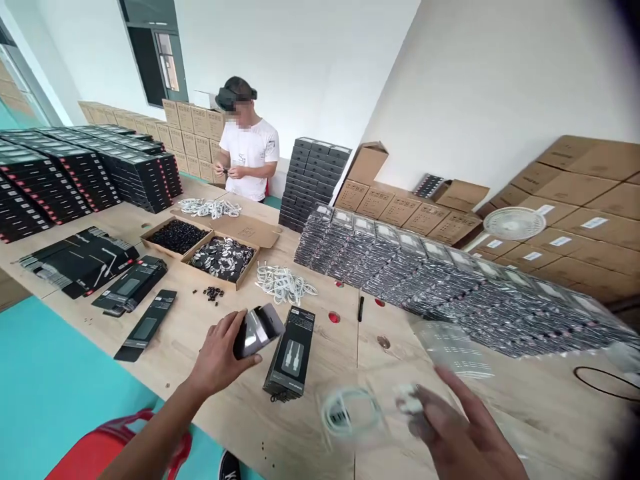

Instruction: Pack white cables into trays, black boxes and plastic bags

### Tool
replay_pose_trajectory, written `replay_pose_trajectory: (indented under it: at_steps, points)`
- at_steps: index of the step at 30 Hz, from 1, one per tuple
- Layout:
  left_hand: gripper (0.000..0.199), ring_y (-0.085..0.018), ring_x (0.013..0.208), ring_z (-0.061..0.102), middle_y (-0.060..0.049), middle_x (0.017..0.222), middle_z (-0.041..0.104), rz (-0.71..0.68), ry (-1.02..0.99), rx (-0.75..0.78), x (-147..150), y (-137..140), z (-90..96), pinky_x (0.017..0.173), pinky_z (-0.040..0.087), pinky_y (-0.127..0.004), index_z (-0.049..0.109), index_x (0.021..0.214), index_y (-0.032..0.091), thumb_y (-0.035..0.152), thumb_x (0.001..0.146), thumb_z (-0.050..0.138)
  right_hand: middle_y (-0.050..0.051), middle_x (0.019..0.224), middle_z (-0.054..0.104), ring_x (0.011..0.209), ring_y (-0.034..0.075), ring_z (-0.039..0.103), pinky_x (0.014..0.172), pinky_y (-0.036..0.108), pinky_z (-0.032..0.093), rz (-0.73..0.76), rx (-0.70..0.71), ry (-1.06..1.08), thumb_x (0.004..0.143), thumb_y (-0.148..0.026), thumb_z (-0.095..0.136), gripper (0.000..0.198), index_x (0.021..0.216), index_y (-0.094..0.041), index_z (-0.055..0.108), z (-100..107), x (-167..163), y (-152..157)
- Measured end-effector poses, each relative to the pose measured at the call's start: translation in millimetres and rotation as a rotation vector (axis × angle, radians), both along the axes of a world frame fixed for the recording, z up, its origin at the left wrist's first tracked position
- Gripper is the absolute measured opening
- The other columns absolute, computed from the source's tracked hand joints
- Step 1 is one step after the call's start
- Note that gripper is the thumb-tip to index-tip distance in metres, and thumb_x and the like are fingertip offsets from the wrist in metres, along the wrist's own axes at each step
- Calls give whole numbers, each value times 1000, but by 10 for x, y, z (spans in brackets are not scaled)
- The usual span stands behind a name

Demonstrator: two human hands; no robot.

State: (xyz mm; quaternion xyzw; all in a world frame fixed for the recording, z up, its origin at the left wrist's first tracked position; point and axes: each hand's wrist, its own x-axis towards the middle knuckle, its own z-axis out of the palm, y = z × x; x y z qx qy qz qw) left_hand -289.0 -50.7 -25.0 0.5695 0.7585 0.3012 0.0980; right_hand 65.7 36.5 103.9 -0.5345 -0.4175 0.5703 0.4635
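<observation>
My left hand (217, 353) grips a small dark box (256, 332), its grey inner side facing right and light glinting on it. Smeared by motion, my right hand (463, 427) is at the lower right, closed on a clear plastic package. A coiled white cable (350, 410) shows in that package, with a pale connector end near my fingertips. Between my hands stands a stack of black cable boxes (293, 353) with a picture of white plugs on top. Just behind it lies a pile of white cables (285, 283).
Cardboard trays hold black clips (177, 237) and black-and-white pieces (220, 259). Flat black cartons (80, 260) lie left. Film-wrapped boxes (425, 267) form a long row right, near a black pen (361, 309). Across the table stands a person (250, 150). A red stool (115, 447) is below.
</observation>
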Motion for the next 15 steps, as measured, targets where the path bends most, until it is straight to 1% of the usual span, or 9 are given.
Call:
replay_pose_trajectory:
  at_steps: [2,3,4,6,8,12,14,15]
  points:
    - [87,-35,126,48,-12,143,48,-146,86,73,120,-109,242,101,40,-50,24,150,27,54,79,67,6,97,76,78,20,70,61,26,59,93,115,68,67,-40,85,74,131,-27,53,315,-373,112]
    - [86,-35,125,48,-12,143,49,-196,106,96,190,-150,337,101,40,-50,24,150,27,52,80,67,6,95,76,77,20,69,60,27,58,135,143,87,67,-40,85,70,129,-26,54,421,-534,156]
    - [85,-34,125,48,-12,142,50,-232,114,114,262,-184,414,102,40,-49,25,150,26,49,80,67,6,95,75,78,19,69,61,27,57,174,166,97,68,-39,84,68,127,-25,54,492,-661,193]
    - [85,-33,126,48,-12,142,50,-265,105,144,398,-233,530,104,41,-48,24,150,25,43,79,68,5,91,74,79,19,69,60,26,56,228,213,94,69,-38,84,64,125,-24,55,550,-794,246]
    - [87,-32,126,49,-12,143,50,-260,88,165,523,-254,617,103,43,-46,24,149,24,38,76,70,4,91,74,80,19,68,60,26,56,240,249,72,70,-38,83,61,123,-25,55,548,-773,279]
    - [86,-31,123,52,-11,140,52,-240,82,209,805,-185,799,102,46,-43,29,146,24,34,72,70,4,94,74,78,18,68,63,27,58,165,359,32,76,-38,79,51,118,-27,53,544,-491,298]
    - [84,-30,120,55,-11,138,54,-231,83,240,1001,-95,899,99,48,-43,30,145,24,34,72,70,6,98,74,84,20,70,71,33,59,164,427,-31,80,-38,76,46,118,-28,51,555,-333,256]
    - [84,-30,118,56,-11,136,55,-223,78,258,1120,-42,942,98,49,-43,30,145,24,33,72,70,8,106,73,94,23,69,79,37,59,198,470,-96,82,-38,73,42,117,-29,53,553,-258,216]
